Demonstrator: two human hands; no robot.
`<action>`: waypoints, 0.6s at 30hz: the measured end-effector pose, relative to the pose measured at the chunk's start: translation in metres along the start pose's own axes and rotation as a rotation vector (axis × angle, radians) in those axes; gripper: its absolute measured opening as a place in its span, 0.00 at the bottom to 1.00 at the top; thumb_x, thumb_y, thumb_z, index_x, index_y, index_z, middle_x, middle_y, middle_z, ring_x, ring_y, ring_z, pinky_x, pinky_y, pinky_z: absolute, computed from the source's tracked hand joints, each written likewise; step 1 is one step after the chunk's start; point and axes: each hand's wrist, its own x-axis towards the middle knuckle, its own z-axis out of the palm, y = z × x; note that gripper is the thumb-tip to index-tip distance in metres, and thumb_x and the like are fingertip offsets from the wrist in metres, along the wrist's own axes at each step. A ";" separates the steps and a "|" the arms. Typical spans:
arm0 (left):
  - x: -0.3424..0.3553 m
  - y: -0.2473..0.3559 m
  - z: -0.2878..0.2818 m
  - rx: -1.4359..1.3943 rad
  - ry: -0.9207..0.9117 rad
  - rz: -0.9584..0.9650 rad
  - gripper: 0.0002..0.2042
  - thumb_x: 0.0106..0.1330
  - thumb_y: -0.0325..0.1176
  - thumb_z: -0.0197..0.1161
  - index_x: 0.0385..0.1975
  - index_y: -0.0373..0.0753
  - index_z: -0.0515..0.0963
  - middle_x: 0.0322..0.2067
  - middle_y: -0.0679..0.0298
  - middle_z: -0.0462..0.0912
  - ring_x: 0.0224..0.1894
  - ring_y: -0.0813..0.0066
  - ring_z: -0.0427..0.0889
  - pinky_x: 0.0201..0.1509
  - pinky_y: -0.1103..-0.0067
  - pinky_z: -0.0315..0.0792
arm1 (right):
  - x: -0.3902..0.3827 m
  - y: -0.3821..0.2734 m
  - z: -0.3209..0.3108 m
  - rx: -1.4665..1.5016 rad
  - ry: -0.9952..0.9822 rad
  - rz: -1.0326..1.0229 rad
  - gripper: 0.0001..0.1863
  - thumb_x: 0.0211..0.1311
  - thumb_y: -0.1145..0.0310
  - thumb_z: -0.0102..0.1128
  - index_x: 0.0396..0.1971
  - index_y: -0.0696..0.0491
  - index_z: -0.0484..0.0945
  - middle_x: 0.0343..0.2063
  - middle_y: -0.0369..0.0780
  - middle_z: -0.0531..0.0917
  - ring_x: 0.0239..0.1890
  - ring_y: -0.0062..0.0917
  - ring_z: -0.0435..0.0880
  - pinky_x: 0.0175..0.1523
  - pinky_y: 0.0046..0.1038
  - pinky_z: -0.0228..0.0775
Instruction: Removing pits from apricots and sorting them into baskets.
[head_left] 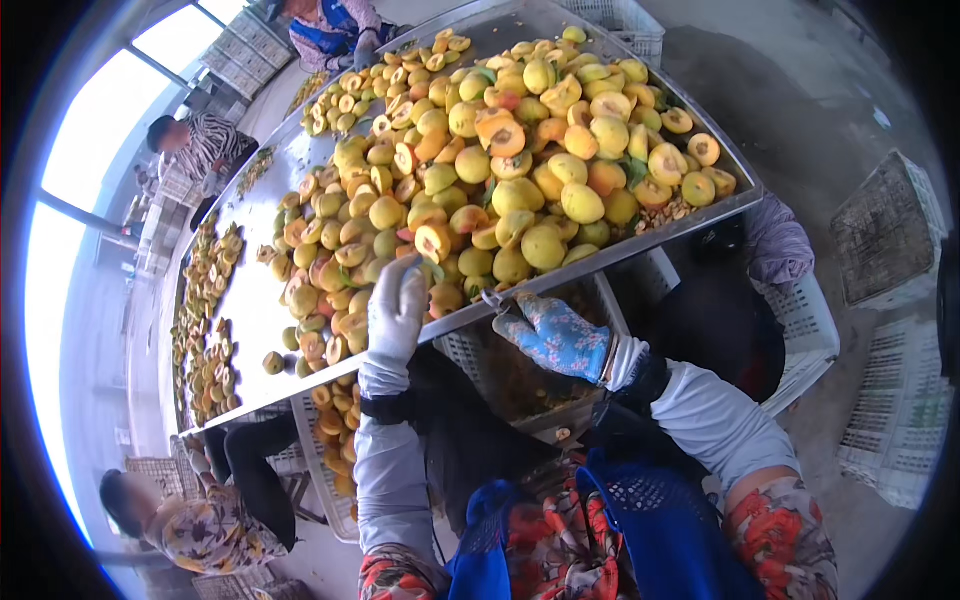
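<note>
Along the near rim of the shiny, raised-edged metal table (250, 340), two gloved hands stand apart. The left hand (397, 305), in a white fabric glove, reaches to the front of a heap of round yellow-orange fruit, whole and halved (520, 195); whether its fingers clasp one, I cannot tell. The right hand (560, 338), in a blue flowered glove, pinches a small silver metal tool (492, 299) at the rim. Bright metal separates the heap from one narrower band of browner fruit halves (208, 375) at left. Beyond the right rim, two pale plastic crates (895, 410) stand on grey floor (790, 80). Three other people (215, 520) show clearly around the table; the fruit is too crowded to count.
</note>
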 end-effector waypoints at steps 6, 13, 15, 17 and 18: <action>0.033 0.001 0.036 0.228 -0.220 0.252 0.14 0.62 0.28 0.54 0.48 0.37 0.76 0.40 0.53 0.81 0.45 0.56 0.80 0.52 0.70 0.72 | 0.037 -0.026 -0.050 -0.272 0.084 0.002 0.22 0.65 0.56 0.56 0.42 0.63 0.74 0.31 0.55 0.81 0.38 0.50 0.80 0.41 0.44 0.71; 0.108 0.025 0.068 0.342 -0.130 0.279 0.20 0.63 0.39 0.61 0.52 0.38 0.74 0.46 0.52 0.81 0.47 0.53 0.80 0.51 0.67 0.72 | 0.073 -0.016 -0.104 -0.285 0.328 -0.054 0.15 0.64 0.61 0.59 0.35 0.60 0.74 0.27 0.49 0.82 0.31 0.41 0.82 0.35 0.37 0.72; 0.143 0.032 0.086 0.344 -0.075 0.193 0.25 0.62 0.42 0.63 0.56 0.38 0.70 0.46 0.50 0.80 0.48 0.52 0.80 0.52 0.67 0.72 | 0.079 -0.015 -0.105 -0.226 0.344 -0.009 0.15 0.64 0.61 0.59 0.34 0.60 0.74 0.23 0.47 0.81 0.27 0.38 0.82 0.32 0.36 0.71; 0.170 0.035 0.102 0.340 -0.024 0.104 0.30 0.61 0.45 0.64 0.60 0.37 0.67 0.47 0.48 0.80 0.48 0.51 0.80 0.52 0.67 0.72 | 0.081 -0.018 -0.103 -0.169 0.359 0.043 0.14 0.64 0.61 0.59 0.33 0.59 0.74 0.20 0.45 0.80 0.24 0.36 0.81 0.30 0.34 0.70; 0.183 0.036 0.111 0.389 -0.022 0.056 0.35 0.59 0.47 0.66 0.63 0.36 0.62 0.47 0.46 0.79 0.50 0.51 0.79 0.53 0.68 0.72 | 0.082 -0.020 -0.103 -0.139 0.378 0.015 0.14 0.64 0.61 0.59 0.33 0.59 0.74 0.18 0.43 0.79 0.21 0.34 0.79 0.27 0.33 0.69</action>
